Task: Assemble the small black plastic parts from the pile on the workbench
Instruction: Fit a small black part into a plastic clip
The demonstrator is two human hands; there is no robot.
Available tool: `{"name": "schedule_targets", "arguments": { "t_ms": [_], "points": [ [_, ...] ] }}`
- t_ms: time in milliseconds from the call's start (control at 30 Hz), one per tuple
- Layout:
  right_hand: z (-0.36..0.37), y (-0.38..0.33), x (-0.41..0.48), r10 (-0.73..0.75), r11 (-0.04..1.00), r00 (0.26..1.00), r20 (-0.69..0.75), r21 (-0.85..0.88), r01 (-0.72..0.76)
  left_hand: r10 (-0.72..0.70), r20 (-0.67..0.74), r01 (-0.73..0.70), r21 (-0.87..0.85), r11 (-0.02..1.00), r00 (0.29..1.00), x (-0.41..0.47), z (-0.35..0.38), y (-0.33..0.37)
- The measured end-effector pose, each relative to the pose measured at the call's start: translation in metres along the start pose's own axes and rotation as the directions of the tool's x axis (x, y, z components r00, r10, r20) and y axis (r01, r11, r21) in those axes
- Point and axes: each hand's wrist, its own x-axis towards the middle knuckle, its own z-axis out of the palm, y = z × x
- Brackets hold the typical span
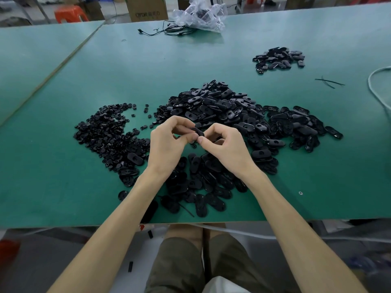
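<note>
Bare left hand (167, 142) and right hand (226, 144), olive-green shorts (182, 263), white garment edge (220, 285)

Green-matted workbench (63, 187) layout:
- A big heap of black oval plastic shells (232, 111) sat mid-surface and ran toward the right edge.
- A heap of small round black plastic discs (105, 132) lay left of it.
- A flatter spread of black oval shells (201, 187) lay before both, near the near edge.
- A small cluster of black oval parts (279, 58) sat behind the big heap toward the far right corner, well apart.
- A crumpled clear plastic bag (201, 15) lay at the far edge, with thin black cables (169, 30) just left of it.
- A brown cardboard box (148, 7) stood behind that edge.
- Thin black ties (329, 82) lay near the right edge.
- A white cord (376, 92) lay at the right edge.
- The left hand (169, 142) and right hand (226, 144) met above the near spread and pinched one black oval piece (197, 132).
</note>
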Motion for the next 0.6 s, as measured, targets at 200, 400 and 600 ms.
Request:
{"name": "schedule_targets", "arguments": {
  "t_ms": [200, 400, 600],
  "points": [
    [0.001, 0.001, 0.0, 0.0, 1.0, 1.0, 0.015, 0.02, 0.0, -0.008, 0.051, 0.007, 0.01, 1.0, 0.999, 0.004, -0.007, -0.003],
    [0.001, -0.001, 0.0, 0.007, 0.999, 1.0, 0.031, 0.036, -0.008, -0.026, 0.181, 0.048, -0.121, 0.991, 0.983, 0.009, -0.014, -0.006],
    [0.0, -0.001, 0.001, 0.008, 0.999, 1.0, 0.025, 0.035, -0.009, -0.031, 0.217, 0.073, -0.189, 0.979, 0.976, 0.01, -0.013, -0.005]
  ]
}}
